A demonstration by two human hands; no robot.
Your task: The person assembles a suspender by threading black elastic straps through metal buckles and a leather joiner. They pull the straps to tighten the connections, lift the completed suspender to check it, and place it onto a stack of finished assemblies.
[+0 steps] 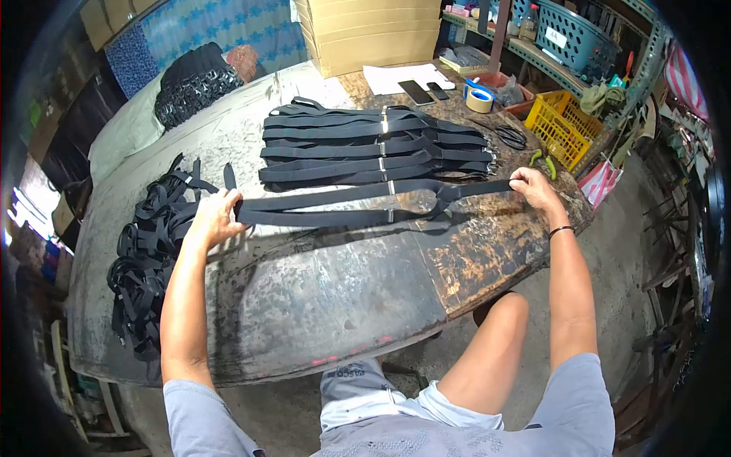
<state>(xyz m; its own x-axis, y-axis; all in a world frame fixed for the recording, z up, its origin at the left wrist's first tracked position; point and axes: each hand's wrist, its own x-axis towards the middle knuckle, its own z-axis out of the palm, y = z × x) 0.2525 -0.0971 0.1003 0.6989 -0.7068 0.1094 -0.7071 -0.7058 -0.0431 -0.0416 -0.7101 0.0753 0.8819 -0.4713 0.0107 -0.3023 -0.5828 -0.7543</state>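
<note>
A pair of black suspenders (327,218) is stretched sideways over the table, its two straps joining at a crossing piece toward the right. My left hand (218,218) is closed on the looped left ends. At the other end, my right hand (535,190) pinches the single strap. Metal adjusters show midway along the straps. Just beyond lies a neat row of several folded black suspenders (327,152), their clips bunched at the right. Beside my left wrist is a tangled heap of black straps (141,266).
Behind the row stand a large cardboard box (373,34), paper (388,79) and a phone (416,93). A tape roll (479,100), scissors (510,137) and green-handled snips (544,161) lie at the right. A yellow crate (560,133) sits past the table edge. Another strap pile (196,84) rests back left.
</note>
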